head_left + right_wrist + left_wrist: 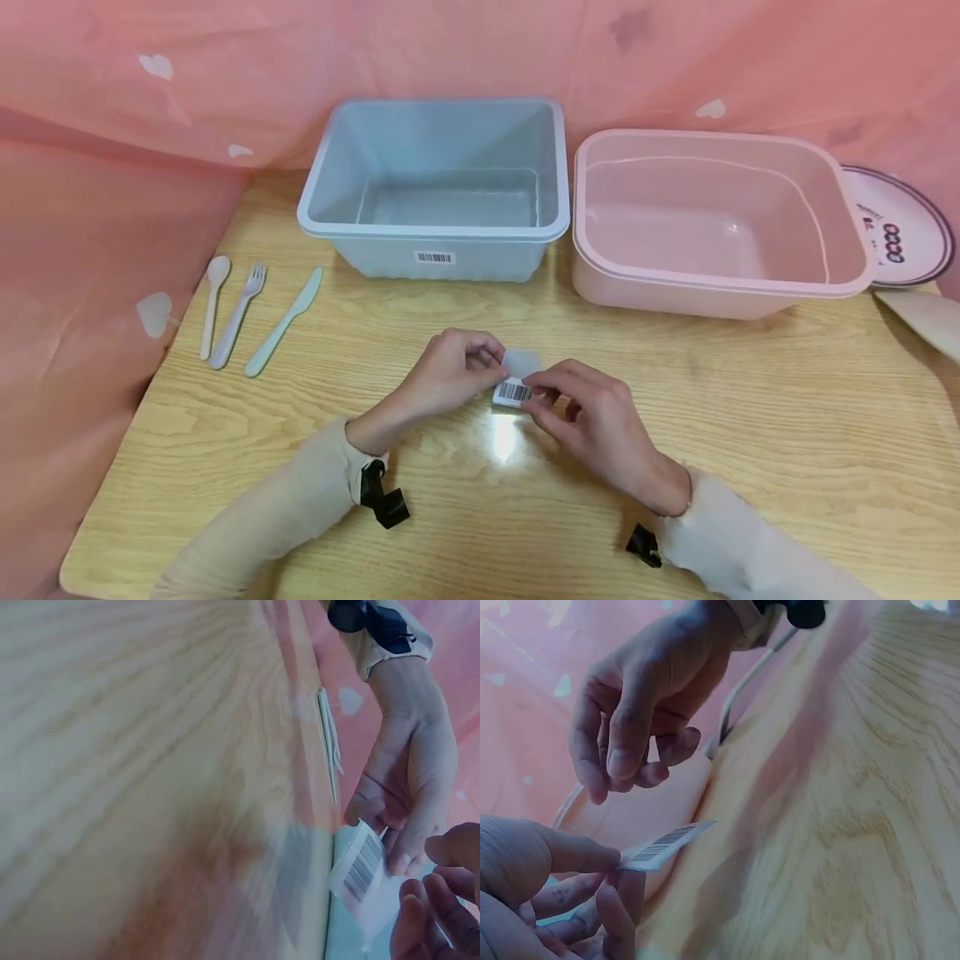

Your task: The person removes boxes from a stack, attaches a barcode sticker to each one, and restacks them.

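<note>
The barcode label (513, 392) sat between both hands, held just above the middle of the desk (750, 433), a little nearer the front edge than the two tubs. The left hand (450, 375) pinched it with curled thumb and fingertips; in the left wrist view the label (664, 844) stuck out flat from that pinch. The right hand (592, 412) had its fingers curled at the label's other side in the head view, though the left wrist view showed its fingertips (622, 761) slightly apart from the label, so whether it actually gripped could not be told. A pale translucent backing piece (522, 362) stood up behind the label, touching it.

Open wood lay all around the hands: a wide bare stretch to the right, more toward the front edge, and a strip between the hands and the tubs. Behind, the blue tub (438, 187) and the pink tub (712, 221) stood side by side, nearly touching, closing off the back of the desk. At the left edge a spoon (213, 302), fork (240, 312) and knife (283, 320) lay in a row, well apart from the hands. A round white lid (903, 229) showed behind the pink tub at the far right. Pink sheeting (112, 167) walled in the back and left side
</note>
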`<state>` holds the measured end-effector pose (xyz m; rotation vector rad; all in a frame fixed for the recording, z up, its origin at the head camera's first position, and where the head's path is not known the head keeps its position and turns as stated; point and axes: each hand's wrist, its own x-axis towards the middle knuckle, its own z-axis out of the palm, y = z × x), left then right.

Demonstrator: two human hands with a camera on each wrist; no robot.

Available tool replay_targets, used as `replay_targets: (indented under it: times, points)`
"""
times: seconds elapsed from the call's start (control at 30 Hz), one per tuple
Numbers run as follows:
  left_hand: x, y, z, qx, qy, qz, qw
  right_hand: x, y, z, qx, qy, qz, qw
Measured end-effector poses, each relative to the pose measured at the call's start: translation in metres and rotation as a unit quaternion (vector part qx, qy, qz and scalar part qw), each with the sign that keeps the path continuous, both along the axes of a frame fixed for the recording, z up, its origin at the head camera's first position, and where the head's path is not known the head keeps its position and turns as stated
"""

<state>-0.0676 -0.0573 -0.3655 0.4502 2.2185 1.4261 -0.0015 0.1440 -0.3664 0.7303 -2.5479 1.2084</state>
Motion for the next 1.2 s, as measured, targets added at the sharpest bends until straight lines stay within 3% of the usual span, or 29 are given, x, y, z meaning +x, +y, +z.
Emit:
replay_targets:
  times: [0.23, 0.37, 0.57, 0.7, 0.93, 1.2]
  points:
    - [-0.001, 0.003, 0.001, 0.071, -0.034, 0.042, 0.996, -0.01, -0.008, 0.003, -0.01, 0.074, -0.024, 0.997]
    - [0.001, 0.006, 0.001, 0.119, -0.069, 0.076, 0.9875, -0.013, -0.012, 0.002, -0.011, 0.085, -0.042, 0.995]
    - [0.002, 0.007, 0.002, 0.171, -0.146, 0.091, 0.9701, -0.013, -0.012, 0.003, -0.023, 0.099, -0.067, 0.993]
    - [0.003, 0.007, 0.005, 0.175, -0.166, 0.096, 0.9657, -0.013, -0.011, 0.002, -0.026, 0.096, -0.068, 0.993]
    - [0.003, 0.007, 0.005, 0.166, -0.175, 0.096, 0.9658, -0.012, -0.011, -0.003, -0.036, 0.078, -0.064, 0.994]
    - [0.005, 0.006, 0.008, 0.157, -0.209, 0.099, 0.96, -0.011, -0.012, -0.003, -0.035, 0.1, -0.055, 0.993]
